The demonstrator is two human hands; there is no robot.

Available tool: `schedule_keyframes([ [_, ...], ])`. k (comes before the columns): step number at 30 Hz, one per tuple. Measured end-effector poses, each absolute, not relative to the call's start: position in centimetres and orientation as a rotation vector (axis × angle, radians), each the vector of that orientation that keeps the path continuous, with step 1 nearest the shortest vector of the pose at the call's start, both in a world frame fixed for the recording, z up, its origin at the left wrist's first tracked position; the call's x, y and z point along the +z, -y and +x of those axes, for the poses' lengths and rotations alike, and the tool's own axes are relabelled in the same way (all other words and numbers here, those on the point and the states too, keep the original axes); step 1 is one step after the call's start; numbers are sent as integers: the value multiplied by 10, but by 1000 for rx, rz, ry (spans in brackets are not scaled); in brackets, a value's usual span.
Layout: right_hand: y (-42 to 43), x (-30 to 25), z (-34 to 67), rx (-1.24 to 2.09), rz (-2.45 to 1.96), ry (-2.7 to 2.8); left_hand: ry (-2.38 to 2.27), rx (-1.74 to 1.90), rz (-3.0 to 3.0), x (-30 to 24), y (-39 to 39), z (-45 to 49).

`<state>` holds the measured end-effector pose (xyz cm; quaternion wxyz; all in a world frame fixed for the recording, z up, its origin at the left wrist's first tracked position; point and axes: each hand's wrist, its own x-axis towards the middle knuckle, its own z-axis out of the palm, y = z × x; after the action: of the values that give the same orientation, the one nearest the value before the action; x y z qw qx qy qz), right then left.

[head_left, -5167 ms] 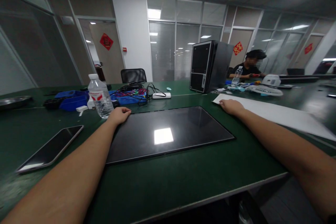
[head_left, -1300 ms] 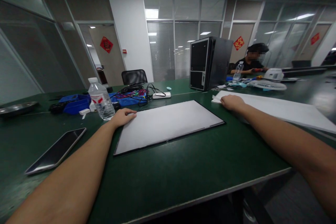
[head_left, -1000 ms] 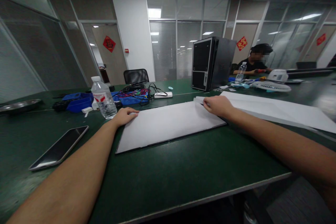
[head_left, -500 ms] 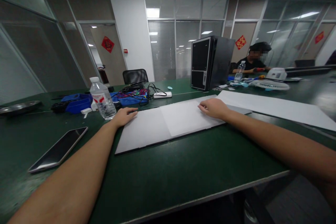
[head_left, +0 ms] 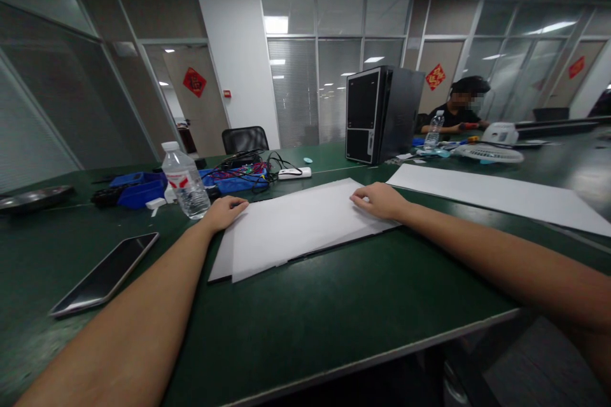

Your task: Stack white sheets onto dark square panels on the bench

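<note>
A thin white sheet [head_left: 296, 219] lies over a flat panel with a dark edge, slightly askew to it. The panel's grey-white left strip [head_left: 220, 262] shows beside the sheet. At the sheet's right end, my right hand [head_left: 380, 201] is closed, its fingertips on the sheet; the far side of the grip is hidden. My left hand [head_left: 223, 213] rests at the panel's upper left corner, fingers stretched out and holding nothing. Just behind that hand stands a water bottle [head_left: 185, 181].
Left of my forearm lies a phone [head_left: 105, 275]. Cables and blue trays [head_left: 238, 179] sit behind the panel, with a black computer case [head_left: 382, 116] farther back. At right are a long white panel [head_left: 496, 194], a white fan [head_left: 491, 152] and a seated person [head_left: 453, 116].
The white sheet has slid left across the panel, covering most of it. My right hand has shifted slightly left with it. My left hand has stayed nearly in place.
</note>
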<state>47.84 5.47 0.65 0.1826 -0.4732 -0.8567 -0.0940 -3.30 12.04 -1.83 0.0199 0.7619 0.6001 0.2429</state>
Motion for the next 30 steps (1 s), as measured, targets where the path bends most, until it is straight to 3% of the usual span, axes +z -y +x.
schedule_keyframes([
  [15,-34,7,457,-475,-1224,2628,-1962,747,2198,-13,-115,-31],
  [30,-44,8,472,-397,-1239,2603,-1983,769,2168,-12,-114,-32],
])
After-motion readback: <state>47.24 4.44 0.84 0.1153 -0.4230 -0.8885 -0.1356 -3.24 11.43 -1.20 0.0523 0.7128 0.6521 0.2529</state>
